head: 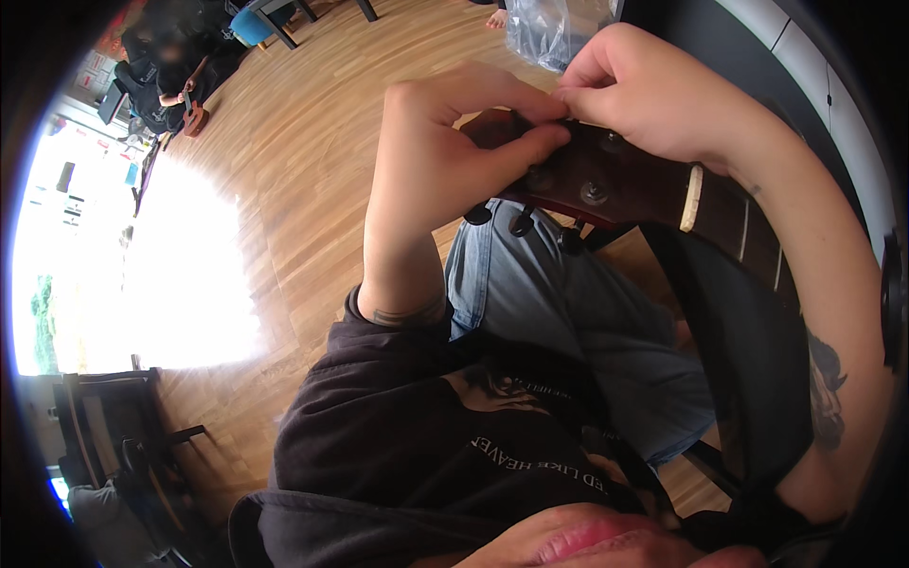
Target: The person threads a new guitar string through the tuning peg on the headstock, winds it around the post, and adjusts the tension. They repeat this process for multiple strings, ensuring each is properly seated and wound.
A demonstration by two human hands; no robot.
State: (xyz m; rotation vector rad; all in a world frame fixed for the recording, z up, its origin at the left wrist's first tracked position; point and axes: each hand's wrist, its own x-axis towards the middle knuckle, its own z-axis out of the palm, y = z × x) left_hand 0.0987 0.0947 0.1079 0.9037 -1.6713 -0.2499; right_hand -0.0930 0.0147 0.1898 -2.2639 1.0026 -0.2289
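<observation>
A dark reddish-brown guitar headstock [639, 188] lies across the upper middle, above my jeans-clad legs [532, 284]. My left hand [440, 149] reaches its far end, with the thumb over the face and the index fingertip close by. From the right, my right hand [653, 92] bends in, its thumb and finger pinched together at the left fingertips. Whatever sits between those fingertips is too small and covered to make out. Black tuning knobs [522, 224] stick out along the near edge. A metal tuner post [593, 192] shows bare. Beyond the pale nut [692, 199] runs the fretboard [721, 220], partly behind my right forearm.
Across the wooden floor [319, 142], another person sits holding a ukulele-like instrument [194, 119]. A clear plastic bag [537, 32] stands behind my hands, near a bare foot [496, 19]. Black furniture [106, 405] is at lower left; a grey-white cabinet [845, 121] lines the right.
</observation>
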